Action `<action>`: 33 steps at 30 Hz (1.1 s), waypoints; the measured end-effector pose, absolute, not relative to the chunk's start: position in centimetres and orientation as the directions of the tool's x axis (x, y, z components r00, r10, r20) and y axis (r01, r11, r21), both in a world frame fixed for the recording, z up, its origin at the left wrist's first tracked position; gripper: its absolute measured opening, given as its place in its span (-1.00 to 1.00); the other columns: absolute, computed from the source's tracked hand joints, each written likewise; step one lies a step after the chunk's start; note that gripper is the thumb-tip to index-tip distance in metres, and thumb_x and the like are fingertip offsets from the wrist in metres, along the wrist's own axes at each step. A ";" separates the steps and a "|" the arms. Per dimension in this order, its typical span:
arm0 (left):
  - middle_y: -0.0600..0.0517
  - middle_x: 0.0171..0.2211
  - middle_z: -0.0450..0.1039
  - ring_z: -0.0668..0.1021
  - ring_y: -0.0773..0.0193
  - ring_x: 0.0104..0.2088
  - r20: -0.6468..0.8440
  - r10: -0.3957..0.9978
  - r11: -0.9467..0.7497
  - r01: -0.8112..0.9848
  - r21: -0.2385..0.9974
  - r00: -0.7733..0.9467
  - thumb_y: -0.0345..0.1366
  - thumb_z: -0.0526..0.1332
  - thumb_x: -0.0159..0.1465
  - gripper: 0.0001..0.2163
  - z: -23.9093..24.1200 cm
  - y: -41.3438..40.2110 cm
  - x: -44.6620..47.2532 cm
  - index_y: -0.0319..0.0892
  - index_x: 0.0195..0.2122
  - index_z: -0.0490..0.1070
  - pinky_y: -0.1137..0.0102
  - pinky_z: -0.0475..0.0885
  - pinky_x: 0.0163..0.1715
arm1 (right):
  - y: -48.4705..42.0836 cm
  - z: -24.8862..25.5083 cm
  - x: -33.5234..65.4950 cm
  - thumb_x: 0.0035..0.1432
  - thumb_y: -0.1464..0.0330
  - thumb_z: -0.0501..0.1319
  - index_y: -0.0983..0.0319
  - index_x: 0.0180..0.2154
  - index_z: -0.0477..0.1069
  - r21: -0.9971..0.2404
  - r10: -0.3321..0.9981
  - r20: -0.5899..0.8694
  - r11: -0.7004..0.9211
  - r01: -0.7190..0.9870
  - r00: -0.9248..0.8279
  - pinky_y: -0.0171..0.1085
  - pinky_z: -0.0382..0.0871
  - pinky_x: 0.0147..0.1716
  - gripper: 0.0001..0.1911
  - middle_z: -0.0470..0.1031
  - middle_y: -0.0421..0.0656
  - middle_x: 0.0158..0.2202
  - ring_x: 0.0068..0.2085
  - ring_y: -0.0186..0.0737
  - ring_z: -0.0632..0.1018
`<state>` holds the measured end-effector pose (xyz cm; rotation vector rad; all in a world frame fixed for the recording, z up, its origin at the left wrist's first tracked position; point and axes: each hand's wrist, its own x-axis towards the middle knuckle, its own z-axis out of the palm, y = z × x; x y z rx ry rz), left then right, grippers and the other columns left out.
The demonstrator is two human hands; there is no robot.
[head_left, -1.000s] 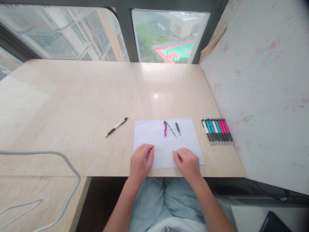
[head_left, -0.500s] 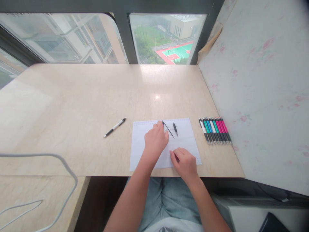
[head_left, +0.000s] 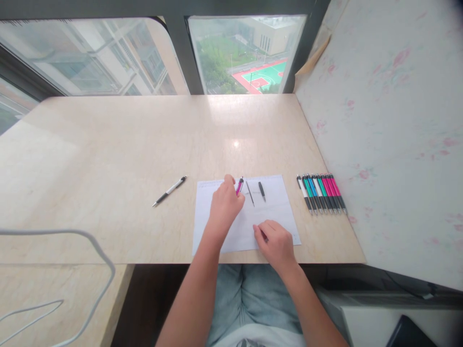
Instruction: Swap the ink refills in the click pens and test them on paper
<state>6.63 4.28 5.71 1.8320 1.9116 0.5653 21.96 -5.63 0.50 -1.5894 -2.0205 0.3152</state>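
Note:
A white sheet of paper (head_left: 275, 212) lies on the beige table (head_left: 144, 144) near its front edge. My left hand (head_left: 223, 206) is closed on a pink pen barrel (head_left: 239, 185), lifting it just off the sheet's top edge. A thin dark refill (head_left: 250, 193) and a short black pen tip piece (head_left: 261, 191) lie on the sheet to the right of it. My right hand (head_left: 275, 242) rests curled on the sheet's lower part, pinching something small I cannot make out.
A row of several pens (head_left: 321, 193) in white, green, blue and pink lies right of the sheet, beside the papered wall (head_left: 390, 144). A white-and-black pen (head_left: 169, 191) lies left of it. A white cable (head_left: 90, 250) loops at the lower left. Windows run along the table's far edge.
My left hand left the sheet's lower left, reached up to the pink pen barrel and closed on it, tilting it. The right hand stayed put.

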 end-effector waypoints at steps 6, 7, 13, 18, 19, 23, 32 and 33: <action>0.05 -0.39 0.38 0.40 0.41 -0.50 -0.270 0.963 0.270 -0.014 0.963 -0.009 -0.32 0.21 0.21 -0.80 6.6 0.8 3.4 -0.20 -0.13 0.43 0.48 0.24 -0.54 | -5.6 0.4 22.2 0.33 0.34 0.06 0.20 -0.56 0.28 -0.583 0.962 0.243 0.249 0.773 -0.126 -0.30 0.15 -0.40 -0.63 0.31 -0.23 -0.57 -0.46 -0.29 0.35; 0.05 -0.40 0.37 0.38 0.44 -0.50 -0.305 0.952 0.298 -0.179 0.938 -0.012 -0.30 0.24 0.21 -0.81 6.5 0.0 3.1 -0.22 -0.16 0.44 0.51 0.25 -0.53 | -5.6 0.4 22.3 0.33 0.33 0.07 0.20 -0.55 0.29 -0.600 0.965 0.232 0.239 0.764 -0.120 -0.30 0.16 -0.40 -0.63 0.31 -0.23 -0.57 -0.47 -0.29 0.35; 0.01 -0.38 0.44 0.44 0.45 -0.41 -0.416 0.908 0.289 -0.645 0.708 -0.050 -0.33 0.34 0.16 -0.86 5.7 -2.5 2.7 -0.26 -0.30 0.46 0.60 0.28 -0.52 | -5.1 1.4 23.0 0.30 0.34 0.10 0.21 -0.40 0.42 -0.664 0.980 0.172 0.193 0.722 -0.105 -0.32 0.25 -0.40 -0.77 0.43 -0.22 -0.49 -0.47 -0.31 0.40; 0.02 -0.42 0.47 0.47 0.45 -0.43 -0.473 0.879 0.282 -0.730 0.623 -0.064 -0.33 0.37 0.15 -0.86 4.6 -2.8 3.6 -0.27 -0.34 0.46 0.62 0.35 -0.51 | -1.4 3.3 22.7 0.28 0.39 0.11 0.20 -0.19 0.47 -0.485 0.949 0.246 0.298 0.822 -0.199 -0.28 0.31 -0.33 -0.83 0.52 -0.17 -0.33 -0.40 -0.27 0.46; 0.01 -0.41 0.48 0.48 0.45 -0.43 -0.481 0.875 0.284 -0.748 0.599 -0.053 -0.35 0.37 0.14 -0.86 4.3 -2.9 3.8 -0.28 -0.33 0.46 0.62 0.37 -0.50 | -0.4 3.6 22.4 0.27 0.40 0.12 0.20 -0.18 0.47 -0.439 0.942 0.253 0.315 0.842 -0.220 -0.27 0.32 -0.32 -0.83 0.53 -0.15 -0.28 -0.34 -0.24 0.48; -0.05 -0.34 0.50 0.52 0.42 -0.37 -0.502 0.865 0.253 -0.884 0.393 0.024 -0.44 0.30 0.19 -0.93 4.0 -2.8 3.7 -0.30 -0.30 0.47 0.62 0.44 -0.46 | 2.8 4.4 20.8 0.22 0.45 0.16 0.18 -0.15 0.49 -0.268 0.927 0.201 0.361 0.893 -0.315 -0.23 0.35 -0.27 -0.81 0.53 -0.09 -0.17 -0.11 -0.10 0.46; -0.05 -0.33 0.41 0.50 0.51 -0.41 -0.500 0.826 0.125 -0.949 -0.288 0.261 -0.43 -0.05 0.43 -0.78 5.5 -2.3 2.8 -0.32 -0.22 0.38 0.70 0.43 -0.50 | 4.5 4.1 19.5 0.23 0.44 0.17 0.16 -0.21 0.50 -0.106 0.934 0.078 0.356 0.928 -0.350 -0.24 0.32 -0.37 -0.84 0.50 -0.08 -0.18 -0.10 -0.09 0.42; -0.05 -0.33 0.40 0.49 0.51 -0.42 -0.502 0.822 0.120 -0.943 -0.310 0.270 -0.42 -0.05 0.43 -0.77 5.5 -2.2 2.8 -0.32 -0.22 0.37 0.71 0.43 -0.50 | 4.6 4.0 19.5 0.24 0.44 0.17 0.17 -0.22 0.51 -0.100 0.933 0.075 0.359 0.928 -0.353 -0.24 0.32 -0.36 -0.85 0.50 -0.08 -0.19 -0.10 -0.09 0.42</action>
